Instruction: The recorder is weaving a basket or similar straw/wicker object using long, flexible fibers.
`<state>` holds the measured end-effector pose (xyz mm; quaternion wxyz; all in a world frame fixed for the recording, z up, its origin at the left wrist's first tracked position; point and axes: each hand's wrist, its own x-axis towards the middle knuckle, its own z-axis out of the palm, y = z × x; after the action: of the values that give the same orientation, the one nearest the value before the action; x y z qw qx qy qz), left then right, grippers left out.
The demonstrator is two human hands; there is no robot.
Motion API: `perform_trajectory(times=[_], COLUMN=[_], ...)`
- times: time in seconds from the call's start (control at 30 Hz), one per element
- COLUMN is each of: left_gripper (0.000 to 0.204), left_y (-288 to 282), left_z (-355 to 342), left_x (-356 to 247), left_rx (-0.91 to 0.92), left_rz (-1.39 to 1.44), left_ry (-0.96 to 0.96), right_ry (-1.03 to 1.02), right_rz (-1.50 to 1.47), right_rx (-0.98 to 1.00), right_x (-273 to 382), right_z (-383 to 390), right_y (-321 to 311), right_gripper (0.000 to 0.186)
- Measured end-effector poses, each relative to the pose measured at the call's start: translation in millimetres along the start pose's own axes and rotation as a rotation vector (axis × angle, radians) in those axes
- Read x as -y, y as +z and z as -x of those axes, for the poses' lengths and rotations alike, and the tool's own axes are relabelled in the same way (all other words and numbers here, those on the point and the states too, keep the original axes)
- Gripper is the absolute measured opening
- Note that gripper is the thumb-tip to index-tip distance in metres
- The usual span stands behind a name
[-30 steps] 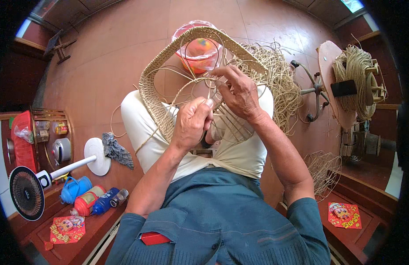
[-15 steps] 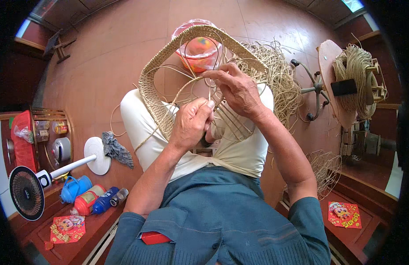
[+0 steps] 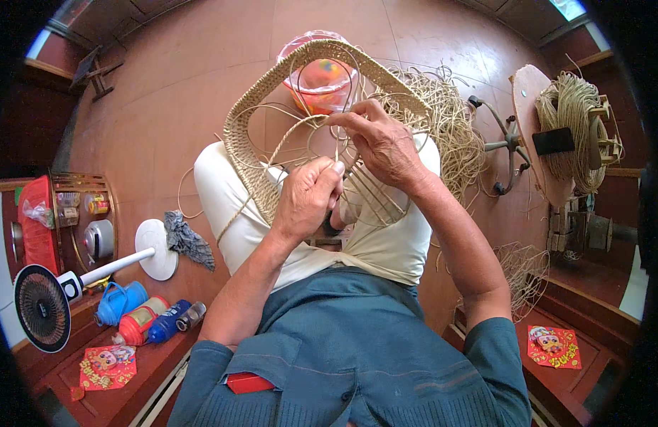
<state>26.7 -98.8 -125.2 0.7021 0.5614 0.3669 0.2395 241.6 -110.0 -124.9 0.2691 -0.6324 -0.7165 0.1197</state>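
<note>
A half-woven basket (image 3: pixel 238 132) of tan cord on a wire frame rests between my knees, its woven wall curving round the left and far sides. Bare wires show on its near side. My left hand (image 3: pixel 309 198) is closed at that near side, thumb pressed down on the strand at the wires; the fingertips are partly hidden. Just beyond it, my right hand (image 3: pixel 387 146) pinches a twisted tan cord (image 3: pixel 292 136) between thumb and forefinger. From there the cord loops left towards the basket wall.
Behind the basket stands a red bucket (image 3: pixel 320 78) with clear plastic over it. Loose cord (image 3: pixel 450 135) lies heaped to the right, beside a wheeled base (image 3: pixel 512 146) and a large cord bundle (image 3: pixel 569 121). A fan (image 3: pixel 44 309) and several bottles (image 3: pixel 165 324) are at my left.
The cord loop between my right hand and the basket wall has shifted slightly left and away from me. Both hands stay almost in place.
</note>
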Motion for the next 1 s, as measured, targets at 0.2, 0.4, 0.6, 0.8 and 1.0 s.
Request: perform_trajectory(times=[0.2, 0.4, 0.6, 0.8, 1.0], left_gripper=[0.040, 0.042, 0.037, 0.030, 0.022], left_y=[-4, -26, -32, -55, -68], left_z=[1, 9, 14, 2, -36], left_x=[-6, -25, -23, -18, -17], left_rx=[-0.023, -0.059, -0.293, -0.630, -0.683], left_rz=[0.007, -0.077, -0.541, -1.077, -1.255], left_ry=[-0.006, 0.015, 0.305, 0.339, 0.451], right_ry=[0.046, 0.102, 0.128, 0.188, 0.193], right_rz=[-0.008, 0.008, -0.031, -0.043, -0.053], right_rx=[-0.020, -0.062, -0.162, -0.198, -0.138], right_x=[2, 5, 9, 11, 8], right_z=[-1, -3, -8, -10, -15], right_y=[3, 10, 21, 27, 23], right_gripper=[0.027, 0.021, 0.020, 0.016, 0.016])
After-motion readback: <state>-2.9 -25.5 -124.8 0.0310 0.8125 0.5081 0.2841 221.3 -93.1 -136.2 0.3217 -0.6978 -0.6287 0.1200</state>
